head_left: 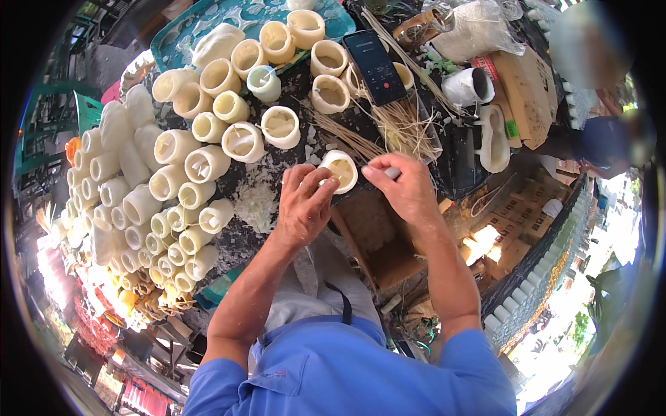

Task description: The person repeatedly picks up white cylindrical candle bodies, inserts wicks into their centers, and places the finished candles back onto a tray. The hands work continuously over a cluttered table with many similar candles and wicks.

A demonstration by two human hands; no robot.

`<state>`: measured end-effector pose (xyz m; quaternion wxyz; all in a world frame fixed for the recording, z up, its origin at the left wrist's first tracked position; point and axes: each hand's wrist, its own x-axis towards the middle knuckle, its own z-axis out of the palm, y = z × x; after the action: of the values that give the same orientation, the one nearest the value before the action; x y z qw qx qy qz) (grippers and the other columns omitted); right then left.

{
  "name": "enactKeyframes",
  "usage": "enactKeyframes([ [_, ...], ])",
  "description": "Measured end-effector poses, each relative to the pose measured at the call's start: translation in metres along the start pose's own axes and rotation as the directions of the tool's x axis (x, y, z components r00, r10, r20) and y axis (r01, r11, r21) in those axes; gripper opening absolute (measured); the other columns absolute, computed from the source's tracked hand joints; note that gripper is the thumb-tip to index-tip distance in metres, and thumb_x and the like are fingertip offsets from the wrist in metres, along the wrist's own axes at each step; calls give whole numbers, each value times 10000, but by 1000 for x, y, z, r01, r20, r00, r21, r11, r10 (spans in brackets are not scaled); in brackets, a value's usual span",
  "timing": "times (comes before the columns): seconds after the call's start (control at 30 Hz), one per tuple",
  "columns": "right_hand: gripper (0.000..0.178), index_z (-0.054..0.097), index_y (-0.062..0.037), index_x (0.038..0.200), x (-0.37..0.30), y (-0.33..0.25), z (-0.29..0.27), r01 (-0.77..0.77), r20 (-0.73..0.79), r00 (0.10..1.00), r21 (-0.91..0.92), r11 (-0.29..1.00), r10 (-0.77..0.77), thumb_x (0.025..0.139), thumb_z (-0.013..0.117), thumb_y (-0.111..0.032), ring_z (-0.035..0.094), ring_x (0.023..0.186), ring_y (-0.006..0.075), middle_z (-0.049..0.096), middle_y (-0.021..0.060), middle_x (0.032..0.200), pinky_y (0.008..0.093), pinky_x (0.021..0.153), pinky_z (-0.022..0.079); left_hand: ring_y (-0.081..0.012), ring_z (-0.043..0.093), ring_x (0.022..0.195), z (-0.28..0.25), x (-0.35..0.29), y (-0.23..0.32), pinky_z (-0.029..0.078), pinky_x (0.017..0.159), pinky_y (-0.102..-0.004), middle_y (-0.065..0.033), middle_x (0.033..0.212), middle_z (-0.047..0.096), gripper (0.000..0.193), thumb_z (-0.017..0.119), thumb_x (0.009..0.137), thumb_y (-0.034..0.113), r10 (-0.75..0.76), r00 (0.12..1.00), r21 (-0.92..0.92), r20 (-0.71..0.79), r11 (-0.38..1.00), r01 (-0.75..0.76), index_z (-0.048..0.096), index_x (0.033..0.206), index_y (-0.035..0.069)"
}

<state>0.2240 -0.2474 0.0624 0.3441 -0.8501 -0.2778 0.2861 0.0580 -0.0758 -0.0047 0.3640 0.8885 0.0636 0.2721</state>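
Note:
A short cream-coloured hollow cylinder [352,166], which looks like wax, stands tilted at the near edge of the dark table. The fingers of my left hand [305,201] close around its left side, and its open top faces up. My right hand [406,186] is just to its right, curled around a small grey stub-like piece [393,172] whose end shows beside the thumb. The rest of that piece is hidden in the fist. Similar cream cups [243,141] stand close by, some with strips or wicks inside.
Many more cream cylinders [142,204] are piled to the left. Behind are a teal tray [182,43], a black phone [374,66] and dry straw-like sticks [409,128]. An open cardboard box [374,229] sits below my hands. Another person [610,142] is at the far right.

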Motion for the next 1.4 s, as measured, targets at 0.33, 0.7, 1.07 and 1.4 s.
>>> enactKeyframes([
  [0.33,270,736,19,1284,-63,-4,50,-33,-196,978,228,973,79,1026,778,-51,741,898,202,773,101,1071,328,767,603,-320,674,1122,-13,52,-27,539,973,-474,-67,1149,778,398,815,736,-40,97,948,-97,303,993,-71,774,1113,81],
  [0.7,136,767,-24,1017,-22,-24,85,128,-321,919,-308,943,-230,890,812,-39,692,936,346,699,126,1003,459,815,569,-338,711,970,-10,60,-24,600,822,-436,-117,1075,752,205,804,883,-62,-19,947,-213,321,973,92,756,1063,21],
  [1.07,266,815,-58,1104,-33,-14,80,213,-242,908,-435,875,-342,850,868,-117,614,1000,277,694,56,1100,444,893,475,-338,710,956,-9,52,-24,602,808,-441,-124,1063,751,210,807,877,-48,-58,955,-210,292,970,124,764,1069,23],
  [1.4,365,796,-38,1100,-39,-14,73,340,-65,864,-657,673,-500,841,848,-290,546,1035,262,665,43,1128,483,960,398,-330,717,956,-9,51,-25,602,820,-430,-123,1067,754,207,793,901,-65,-48,957,-208,288,972,111,754,1087,16],
])
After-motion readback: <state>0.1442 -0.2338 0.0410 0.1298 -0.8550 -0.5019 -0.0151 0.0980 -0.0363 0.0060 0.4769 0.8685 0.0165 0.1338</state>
